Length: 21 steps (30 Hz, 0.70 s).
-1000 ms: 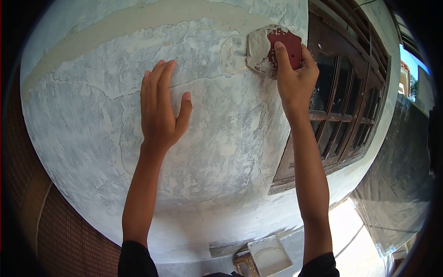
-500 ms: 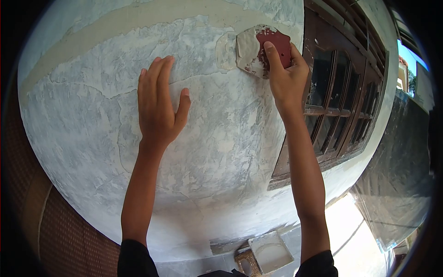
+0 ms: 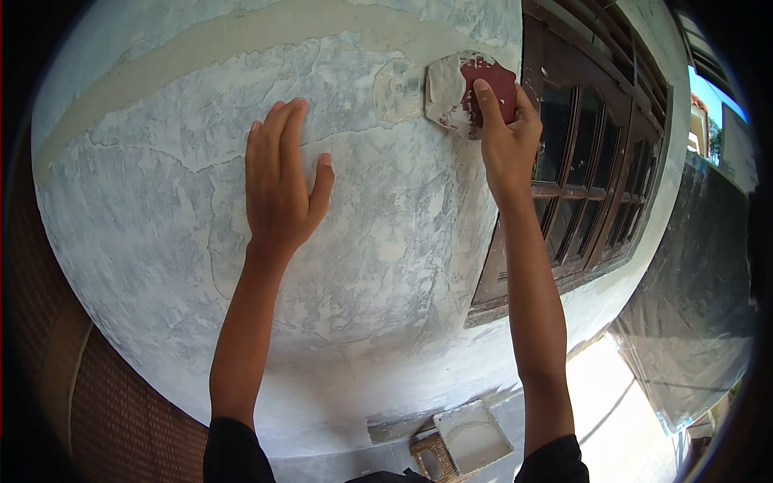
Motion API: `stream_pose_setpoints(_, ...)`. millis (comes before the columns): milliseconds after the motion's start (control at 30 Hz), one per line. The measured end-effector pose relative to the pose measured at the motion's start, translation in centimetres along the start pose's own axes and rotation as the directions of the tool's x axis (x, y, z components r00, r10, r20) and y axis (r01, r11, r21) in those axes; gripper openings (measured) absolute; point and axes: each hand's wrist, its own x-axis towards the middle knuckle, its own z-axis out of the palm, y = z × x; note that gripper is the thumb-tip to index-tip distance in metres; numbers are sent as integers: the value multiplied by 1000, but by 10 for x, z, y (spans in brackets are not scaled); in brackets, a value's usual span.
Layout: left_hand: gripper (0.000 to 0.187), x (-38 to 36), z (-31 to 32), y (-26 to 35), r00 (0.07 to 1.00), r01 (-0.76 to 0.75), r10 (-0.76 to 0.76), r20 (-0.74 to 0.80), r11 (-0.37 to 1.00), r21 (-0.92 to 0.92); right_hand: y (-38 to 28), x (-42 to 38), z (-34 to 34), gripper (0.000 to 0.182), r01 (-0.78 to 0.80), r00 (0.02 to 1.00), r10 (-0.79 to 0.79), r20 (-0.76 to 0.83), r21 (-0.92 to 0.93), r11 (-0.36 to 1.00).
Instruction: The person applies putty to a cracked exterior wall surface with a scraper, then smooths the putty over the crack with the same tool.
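My right hand (image 3: 510,141) grips a dark red putty scraper (image 3: 493,87), thumb across its face. Wet grey putty (image 3: 445,88) coats the scraper's left half, and its left edge lies at the wall. Just left of it, a patch of fresh putty (image 3: 396,90) shows on the patchy white-grey wall (image 3: 362,241). My left hand (image 3: 279,173) is open against the wall, fingers pointing up and thumb held apart, with nothing in it.
A brown wooden window frame (image 3: 555,191) with glass panes stands close to the right of my right hand. Below, on the floor, a white tray (image 3: 473,437) of pale putty sits by a woven basket (image 3: 435,459). Dark plastic sheeting (image 3: 684,298) hangs at the right.
My right hand and the scraper have shifted slightly right and down, uncovering more of the putty patch. My left hand stays nearly in place.
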Motion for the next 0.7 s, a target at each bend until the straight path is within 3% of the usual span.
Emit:
stream_pose_setpoints(100, 59, -1, 0, -1, 1000, 2, -2, 2, 1000, 4, 9, -1, 0, 30, 28, 999, -27, 17, -37, 999)
stream_pose_setpoints(267, 59, 0, 1, -1, 1000, -7, 7, -4, 1000, 6, 4, 4, -5, 27, 14, 1000, -12, -29, 59, 998)
stream_pose_setpoints(433, 59, -1, 1, 0, 1000, 0, 0, -5, 1000, 12, 10, 8, -11, 27, 3, 1000, -3, -18, -11, 1000)
stream_pose_setpoints(500, 58, 0, 2, -1, 1000, 1, -1, -1, 1000, -23, 10, 11, -13, 29, -26, 998, 31, -56, 89, 996)
stream_pose_setpoints(700, 57, -1, 2, -1, 1000, -10, 10, 8, 1000, 1, 19, 12, -17, 28, 17, 1000, -17, -12, -1, 1000)
